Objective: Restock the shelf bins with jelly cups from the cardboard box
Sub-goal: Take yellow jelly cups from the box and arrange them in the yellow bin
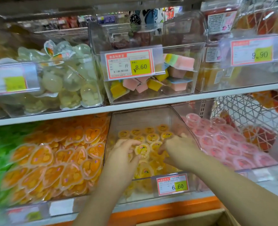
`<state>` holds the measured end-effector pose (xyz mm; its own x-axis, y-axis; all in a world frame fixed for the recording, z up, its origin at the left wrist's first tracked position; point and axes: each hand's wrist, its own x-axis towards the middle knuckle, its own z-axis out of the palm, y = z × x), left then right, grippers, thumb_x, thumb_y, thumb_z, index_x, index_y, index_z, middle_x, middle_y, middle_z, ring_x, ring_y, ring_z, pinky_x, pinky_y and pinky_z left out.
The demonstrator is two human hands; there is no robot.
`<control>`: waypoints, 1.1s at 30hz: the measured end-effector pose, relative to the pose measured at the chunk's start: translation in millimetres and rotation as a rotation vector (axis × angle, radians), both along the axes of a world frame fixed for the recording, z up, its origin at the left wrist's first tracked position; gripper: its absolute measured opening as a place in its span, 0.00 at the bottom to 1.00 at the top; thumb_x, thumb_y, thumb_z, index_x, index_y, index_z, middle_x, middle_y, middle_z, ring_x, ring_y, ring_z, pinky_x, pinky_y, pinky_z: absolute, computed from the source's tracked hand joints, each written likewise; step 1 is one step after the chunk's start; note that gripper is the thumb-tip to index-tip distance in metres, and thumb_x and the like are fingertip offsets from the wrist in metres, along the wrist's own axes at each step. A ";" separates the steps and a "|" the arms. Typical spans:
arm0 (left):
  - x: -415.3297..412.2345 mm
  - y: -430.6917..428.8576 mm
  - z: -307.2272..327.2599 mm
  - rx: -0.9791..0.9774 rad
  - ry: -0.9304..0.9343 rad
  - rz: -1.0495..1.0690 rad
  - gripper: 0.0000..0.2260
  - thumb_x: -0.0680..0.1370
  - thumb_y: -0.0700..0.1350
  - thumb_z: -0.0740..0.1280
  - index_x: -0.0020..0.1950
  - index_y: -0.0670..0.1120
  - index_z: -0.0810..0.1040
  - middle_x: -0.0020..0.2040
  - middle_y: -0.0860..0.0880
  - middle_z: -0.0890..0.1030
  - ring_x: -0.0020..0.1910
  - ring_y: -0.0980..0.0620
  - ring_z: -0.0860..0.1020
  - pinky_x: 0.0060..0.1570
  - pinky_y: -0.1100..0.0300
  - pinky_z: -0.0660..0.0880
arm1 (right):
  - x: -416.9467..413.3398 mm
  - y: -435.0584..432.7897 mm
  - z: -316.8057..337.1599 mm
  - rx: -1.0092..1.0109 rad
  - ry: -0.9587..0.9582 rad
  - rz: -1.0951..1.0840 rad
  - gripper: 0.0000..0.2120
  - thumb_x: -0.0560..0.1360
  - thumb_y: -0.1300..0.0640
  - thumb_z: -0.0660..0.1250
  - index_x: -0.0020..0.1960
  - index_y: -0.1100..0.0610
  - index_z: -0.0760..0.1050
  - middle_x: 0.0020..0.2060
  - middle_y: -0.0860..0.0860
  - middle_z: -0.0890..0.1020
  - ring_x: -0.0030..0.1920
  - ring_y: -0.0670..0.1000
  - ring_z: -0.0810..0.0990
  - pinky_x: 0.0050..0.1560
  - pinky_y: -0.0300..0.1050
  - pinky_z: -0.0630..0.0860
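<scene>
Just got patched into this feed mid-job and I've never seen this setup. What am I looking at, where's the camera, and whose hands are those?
No machine here: a person works with bare hands, and the one picture comes from a camera worn on their head, looking forward and down at shop shelves. Both hands reach into a clear bin in the lower row that holds yellow jelly cups. The left hand curls fingers and thumb round a single cup; the right hand rests among the cups, too blurred to tell whether it holds one. Orange cups fill the bin on the left, pink cups the one on the right. A cardboard box shows at the bottom edge.
</scene>
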<state>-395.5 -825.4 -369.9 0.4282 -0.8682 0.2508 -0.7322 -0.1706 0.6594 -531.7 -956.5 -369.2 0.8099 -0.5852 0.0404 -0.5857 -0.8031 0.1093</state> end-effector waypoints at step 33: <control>52.0 62.6 -25.8 -0.192 -0.235 0.175 0.10 0.74 0.41 0.66 0.52 0.51 0.82 0.50 0.55 0.83 0.50 0.51 0.80 0.53 0.45 0.76 | 108.2 7.1 -17.3 0.177 0.070 0.303 0.19 0.69 0.45 0.72 0.58 0.50 0.79 0.54 0.49 0.80 0.57 0.53 0.77 0.49 0.43 0.72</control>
